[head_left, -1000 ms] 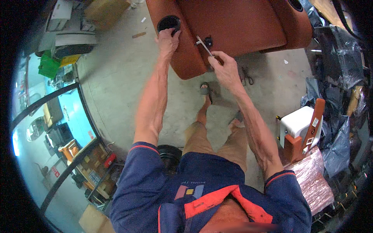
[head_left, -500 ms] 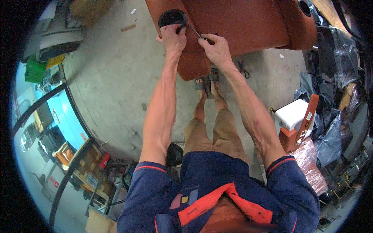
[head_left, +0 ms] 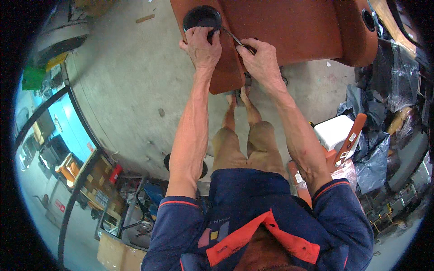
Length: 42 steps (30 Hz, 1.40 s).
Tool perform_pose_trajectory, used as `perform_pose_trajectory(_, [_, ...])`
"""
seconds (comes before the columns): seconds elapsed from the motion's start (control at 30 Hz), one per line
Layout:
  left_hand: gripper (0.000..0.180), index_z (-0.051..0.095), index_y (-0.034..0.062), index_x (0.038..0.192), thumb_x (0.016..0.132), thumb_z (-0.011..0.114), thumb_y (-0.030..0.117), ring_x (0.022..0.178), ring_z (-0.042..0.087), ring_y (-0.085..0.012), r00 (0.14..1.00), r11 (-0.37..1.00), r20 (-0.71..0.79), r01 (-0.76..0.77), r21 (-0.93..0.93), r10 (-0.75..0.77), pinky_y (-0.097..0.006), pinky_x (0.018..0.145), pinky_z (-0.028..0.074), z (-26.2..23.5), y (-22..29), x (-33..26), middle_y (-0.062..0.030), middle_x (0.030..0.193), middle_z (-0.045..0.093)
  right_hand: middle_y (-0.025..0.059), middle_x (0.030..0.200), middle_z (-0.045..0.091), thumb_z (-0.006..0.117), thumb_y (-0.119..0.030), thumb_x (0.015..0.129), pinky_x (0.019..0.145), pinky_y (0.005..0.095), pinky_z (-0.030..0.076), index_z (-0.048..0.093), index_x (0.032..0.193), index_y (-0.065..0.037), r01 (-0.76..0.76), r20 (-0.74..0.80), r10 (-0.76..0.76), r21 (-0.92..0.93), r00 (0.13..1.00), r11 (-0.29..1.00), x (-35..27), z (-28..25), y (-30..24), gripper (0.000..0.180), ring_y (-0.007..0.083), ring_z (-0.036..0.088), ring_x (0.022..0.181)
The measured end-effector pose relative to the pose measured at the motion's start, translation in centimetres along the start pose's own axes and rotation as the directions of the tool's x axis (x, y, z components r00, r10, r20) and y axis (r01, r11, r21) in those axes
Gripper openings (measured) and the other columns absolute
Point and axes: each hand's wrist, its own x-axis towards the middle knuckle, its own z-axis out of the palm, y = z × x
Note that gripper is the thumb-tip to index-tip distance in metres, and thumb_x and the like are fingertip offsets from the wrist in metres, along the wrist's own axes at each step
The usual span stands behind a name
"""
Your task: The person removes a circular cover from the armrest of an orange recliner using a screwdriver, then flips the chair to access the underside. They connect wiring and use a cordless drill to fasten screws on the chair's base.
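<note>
A round black cup holder [head_left: 202, 19] sits in the top of a reddish-brown upholstered armrest [head_left: 229, 75]. My left hand [head_left: 202, 47] is closed on its near rim, fingers bent over the edge. My right hand [head_left: 262, 61] grips a slim tool that looks like a screwdriver [head_left: 232, 36], its dark handle mostly hidden in my fingers. The metal shaft slants up and left, and its tip meets the right side of the cup holder's rim. Whether the tip is under the rim I cannot tell.
The brown seat [head_left: 285, 29] runs right to another armrest with a black cup holder [head_left: 368, 20]. A white box [head_left: 333, 132], a brown upholstered strip [head_left: 351, 137] and dark plastic wrapping [head_left: 373, 165] lie at right. A wood scrap [head_left: 145, 18] is on the floor; a cardboard box [head_left: 118, 255] stands lower left.
Both hands stay at the cup holder and have shifted slightly right in the picture, along with the armrest. The tool's tip remains by the rim. My feet now show less below the armrest.
</note>
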Motion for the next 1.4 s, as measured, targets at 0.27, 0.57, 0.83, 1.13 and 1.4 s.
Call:
perform_pose_trajectory(0.27, [0.015, 0.073, 0.0125, 0.093, 0.084, 0.076, 0.023, 0.110, 0.058, -0.0244, 0.999, 1.000, -0.029, -0.022, -0.008, 0.021, -0.059, 0.102, 0.029, 0.2, 0.0, 0.2, 0.0018, 0.099, 0.071, 0.0286, 0.092, 0.071, 0.065, -0.019, 0.091, 0.080, 0.0423, 0.056, 0.073, 0.109, 0.005, -0.019, 0.055, 0.027, -0.144, 0.998, 0.989, 1.0, -0.5, -2.0, 0.032, 0.0395, 0.073, 0.089])
perform_pose_trajectory(0.57, [0.016, 0.073, 0.0124, 0.093, 0.083, 0.077, 0.025, 0.110, 0.059, -0.0243, 0.999, 1.000, -0.026, -0.021, 0.009, 0.021, -0.059, 0.102, 0.030, 0.2, 0.1, 0.2, 0.0017, 0.097, 0.071, 0.0273, 0.096, 0.071, 0.069, -0.019, 0.088, 0.083, 0.0460, 0.056, 0.075, 0.108, 0.002, -0.155, 0.147, 0.137, 0.122, 0.980, 0.980, 1.5, -1.3, 0.6, 0.029, 0.0444, 0.070, 0.091])
perform_pose_trajectory(0.83, [0.016, 0.073, 0.0122, 0.092, 0.083, 0.077, 0.025, 0.109, 0.059, -0.0247, 1.000, 1.000, -0.020, -0.008, -0.005, 0.008, -0.058, 0.102, 0.029, 0.4, 0.0, 0.3, 0.0020, 0.097, 0.071, 0.0274, 0.093, 0.072, 0.070, -0.020, 0.089, 0.077, 0.0416, 0.057, 0.074, 0.110, 0.002, -0.082, 0.138, 0.070, 0.081, 0.988, 0.993, 1.8, -1.4, 0.7, 0.031, 0.0414, 0.073, 0.087])
perform_pose_trajectory(1.13, [0.017, 0.073, 0.0126, 0.092, 0.082, 0.079, 0.025, 0.109, 0.059, -0.0254, 0.999, 1.000, -0.030, -0.022, 0.013, 0.022, -0.057, 0.102, 0.029, 0.5, -0.2, 0.2, 0.0024, 0.097, 0.071, 0.0166, 0.080, 0.073, 0.070, -0.020, 0.093, 0.065, 0.0337, 0.051, 0.073, 0.116, 0.004, 0.100, 0.078, -0.104, 0.050, 0.991, 0.994, 1.5, -0.6, 2.2, 0.033, 0.0155, 0.059, 0.065])
perform_pose_trajectory(1.4, [0.016, 0.073, 0.0129, 0.091, 0.081, 0.079, 0.024, 0.109, 0.060, -0.0256, 0.999, 1.000, -0.040, -0.028, 0.012, 0.028, -0.055, 0.100, 0.030, 0.8, -0.2, 0.3, 0.0026, 0.096, 0.072, 0.0148, 0.078, 0.072, 0.070, -0.020, 0.094, 0.065, 0.0321, 0.051, 0.072, 0.117, 0.004, 0.070, 0.094, -0.088, 0.182, 0.992, 0.981, 1.6, -0.4, 3.4, 0.033, 0.0128, 0.059, 0.067])
